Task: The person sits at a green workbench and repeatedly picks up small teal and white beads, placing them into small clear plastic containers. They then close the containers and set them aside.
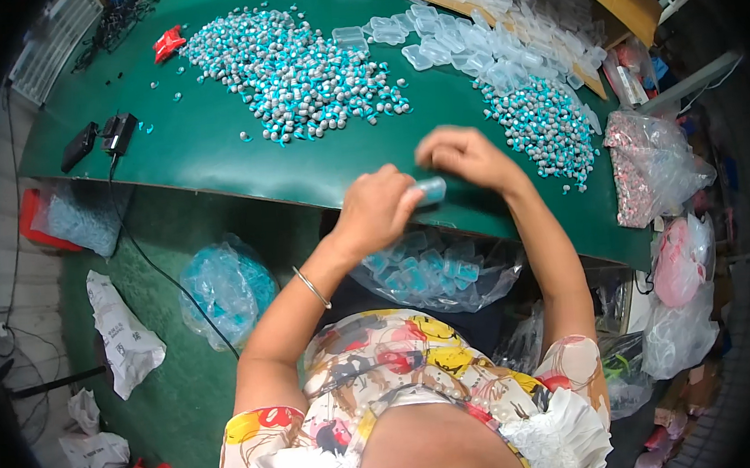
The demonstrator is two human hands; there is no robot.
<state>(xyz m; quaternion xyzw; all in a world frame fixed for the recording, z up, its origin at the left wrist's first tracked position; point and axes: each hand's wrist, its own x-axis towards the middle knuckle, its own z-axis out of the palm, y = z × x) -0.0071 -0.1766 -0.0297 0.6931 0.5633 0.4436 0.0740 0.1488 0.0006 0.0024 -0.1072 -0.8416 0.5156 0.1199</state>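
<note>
My left hand (375, 206), bracelet on its wrist, grips a small clear plastic case (431, 192) with something light blue inside. The case is held over the front edge of the green table. Just right of and above it, my right hand (467, 158) is apart from the case, its fingers curled; whatever they may hold is hidden. Beyond my hands lies a big heap of small grey-and-turquoise pieces (294, 74). A second, smaller heap of such pieces (543, 126) lies to the right of my right hand. Empty clear cases (457, 41) are piled behind that heap.
Below the table edge, an open clear bag (434, 273) holds filled cases. A red packet (169, 43), a black adapter (118, 133) with a cable, and a bag of pink pieces (649, 167) lie on the table (187, 151). Another bag (226, 283) stands on the floor.
</note>
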